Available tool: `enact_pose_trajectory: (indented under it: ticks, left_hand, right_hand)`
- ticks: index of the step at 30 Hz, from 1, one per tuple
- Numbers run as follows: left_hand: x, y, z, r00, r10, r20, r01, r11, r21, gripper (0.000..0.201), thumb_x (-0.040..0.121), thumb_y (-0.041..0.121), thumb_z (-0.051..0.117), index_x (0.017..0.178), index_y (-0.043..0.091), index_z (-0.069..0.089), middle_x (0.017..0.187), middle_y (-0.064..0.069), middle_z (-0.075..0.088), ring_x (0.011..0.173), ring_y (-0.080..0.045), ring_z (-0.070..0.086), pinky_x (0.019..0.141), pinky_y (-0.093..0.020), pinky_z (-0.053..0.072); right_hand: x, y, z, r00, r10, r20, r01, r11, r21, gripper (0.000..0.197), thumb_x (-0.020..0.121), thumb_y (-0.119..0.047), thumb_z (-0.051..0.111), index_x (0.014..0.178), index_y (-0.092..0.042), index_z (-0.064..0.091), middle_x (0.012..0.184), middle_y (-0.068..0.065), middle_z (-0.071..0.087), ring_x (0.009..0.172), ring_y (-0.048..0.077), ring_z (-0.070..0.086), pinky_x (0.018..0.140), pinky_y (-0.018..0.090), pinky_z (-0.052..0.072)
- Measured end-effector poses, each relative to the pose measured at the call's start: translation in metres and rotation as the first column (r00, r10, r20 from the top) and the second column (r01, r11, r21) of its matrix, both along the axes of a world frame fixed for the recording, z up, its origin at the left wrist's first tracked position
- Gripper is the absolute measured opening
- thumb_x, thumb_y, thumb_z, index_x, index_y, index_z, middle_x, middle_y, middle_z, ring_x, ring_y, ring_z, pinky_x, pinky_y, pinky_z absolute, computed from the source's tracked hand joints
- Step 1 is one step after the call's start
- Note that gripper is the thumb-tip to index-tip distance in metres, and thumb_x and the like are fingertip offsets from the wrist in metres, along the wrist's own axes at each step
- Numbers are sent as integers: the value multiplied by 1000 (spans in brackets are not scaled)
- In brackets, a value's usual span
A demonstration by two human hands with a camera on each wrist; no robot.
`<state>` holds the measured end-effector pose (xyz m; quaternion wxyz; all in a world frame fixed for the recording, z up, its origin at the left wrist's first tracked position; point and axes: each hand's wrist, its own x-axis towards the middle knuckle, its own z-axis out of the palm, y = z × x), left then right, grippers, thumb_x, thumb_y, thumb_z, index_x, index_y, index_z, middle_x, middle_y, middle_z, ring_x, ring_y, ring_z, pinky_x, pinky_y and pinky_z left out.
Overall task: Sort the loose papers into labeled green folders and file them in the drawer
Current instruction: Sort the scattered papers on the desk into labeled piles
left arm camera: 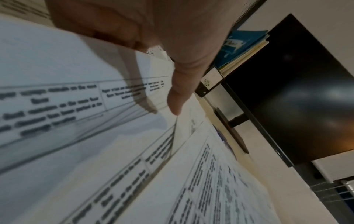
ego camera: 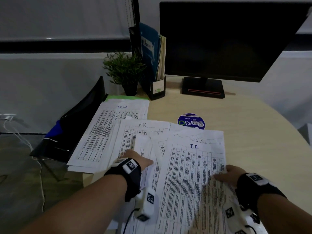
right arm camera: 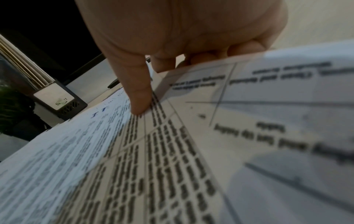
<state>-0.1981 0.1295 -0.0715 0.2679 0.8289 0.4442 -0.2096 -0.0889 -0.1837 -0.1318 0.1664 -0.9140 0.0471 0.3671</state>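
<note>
Printed sheets lie overlapping on the pale desk (ego camera: 253,125). One is hand-marked "HR" (ego camera: 142,124), one "IT" (ego camera: 194,146), and a third (ego camera: 118,115) lies further back on the left. A green folder (ego camera: 125,97) peeks out behind that third sheet. My left hand (ego camera: 138,160) rests on the HR pile; its fingers are hidden under a raised, curled sheet (left arm camera: 76,72) and its thumb (left arm camera: 176,103) lies on the near side. My right hand (ego camera: 230,173) pinches the IT sheet's (right arm camera: 172,151) right edge, thumb (right arm camera: 139,97) on top, fingers curled beneath.
A dark monitor (ego camera: 228,41) on its stand (ego camera: 203,87) fills the back right. A potted plant (ego camera: 125,70) and a black file holder with blue folders (ego camera: 155,65) stand behind the papers. A round blue sticker (ego camera: 191,122) lies mid-desk. Black trays (ego camera: 79,122) and white cables (ego camera: 25,141) sit off the left edge.
</note>
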Motion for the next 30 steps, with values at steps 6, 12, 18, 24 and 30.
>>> enact_pose_trajectory:
  ticks: [6, 12, 18, 24, 30]
  left_hand:
    - [-4, -13, 6, 965, -240, -103, 249, 965, 86, 93, 67, 55, 72, 142, 21, 29, 139, -9, 39, 122, -29, 47, 98, -38, 46]
    - [-6, -31, 2, 983, -173, -55, 176, 982, 63, 117, 66, 37, 83, 148, 21, 1, 150, -14, 16, 135, -33, 33, 104, -42, 39]
    - [-5, -13, 6, 1000, 8, -30, -7, 999, 37, 92, 63, 45, 80, 135, 6, 38, 121, -8, 54, 107, -24, 57, 85, -29, 52]
    - [-7, -21, 11, 988, -155, -13, 155, 988, -17, 65, 74, 41, 74, 124, 6, 51, 100, -2, 54, 91, -19, 56, 82, -26, 52]
    - [-23, -52, -5, 882, -467, 57, 455, 878, 149, 69, 76, 35, 72, 133, 30, 32, 139, -6, 30, 125, -29, 32, 99, -41, 38]
  right_hand:
    - [0, -3, 2, 999, -28, -21, 29, 999, 15, 68, 93, -40, 56, 145, -6, 31, 150, 13, 33, 134, 28, 38, 106, 30, 34]
    - [1, -3, -3, 1000, -9, 10, 8, 1000, 13, 64, 88, -42, 63, 136, -6, 43, 138, 16, 47, 123, 29, 49, 101, 32, 41]
    - [2, -6, -3, 999, 29, 19, -29, 1000, -5, 64, 84, -49, 64, 133, -13, 47, 133, 11, 52, 116, 27, 54, 94, 29, 43]
    - [2, -6, -5, 1000, 14, 24, -14, 1000, 14, 69, 82, -46, 68, 136, -11, 45, 135, 12, 51, 119, 27, 53, 97, 30, 44]
    - [-1, -5, -1, 998, 53, 25, -53, 998, -20, 67, 84, -48, 64, 136, -11, 44, 133, 12, 52, 116, 26, 54, 96, 31, 45]
